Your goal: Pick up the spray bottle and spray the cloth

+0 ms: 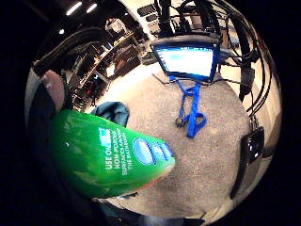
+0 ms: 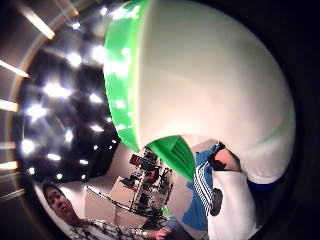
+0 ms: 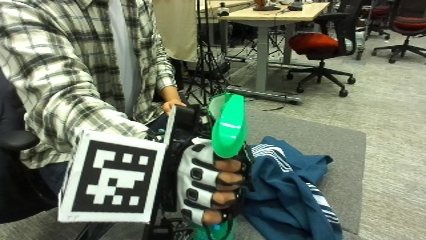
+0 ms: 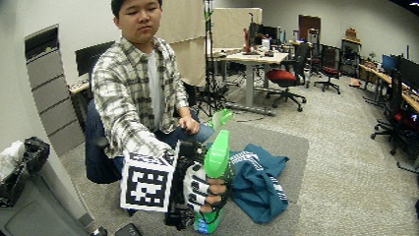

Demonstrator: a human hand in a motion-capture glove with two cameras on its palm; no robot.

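Observation:
In the outside view my gloved right hand [image 3: 210, 187] grips a green spray bottle [image 3: 228, 125], fingers curled round its body, with the bottle's head rising above the knuckles. The bottle is held up off the grey table [image 3: 333, 145], right beside a crumpled blue cloth with white stripes [image 3: 293, 185]. The wide outside view shows the same hand [image 4: 203, 189], bottle [image 4: 217, 147] and cloth [image 4: 258, 182]. The bottle's green labelled body [image 1: 108, 155] fills one side of the little finger side palm view, with the cloth [image 1: 113, 113] behind it. Its white and green surface [image 2: 200, 75] fills the thumb side palm view.
The person's bare left hand [image 3: 172, 105] rests near their lap behind the bottle. On the grey table top [image 1: 211, 155] lie a lit screen [image 1: 188, 59], a blue lanyard [image 1: 190, 110] and a black device [image 1: 251, 146]. Office chairs [image 3: 319, 47] and desks stand behind.

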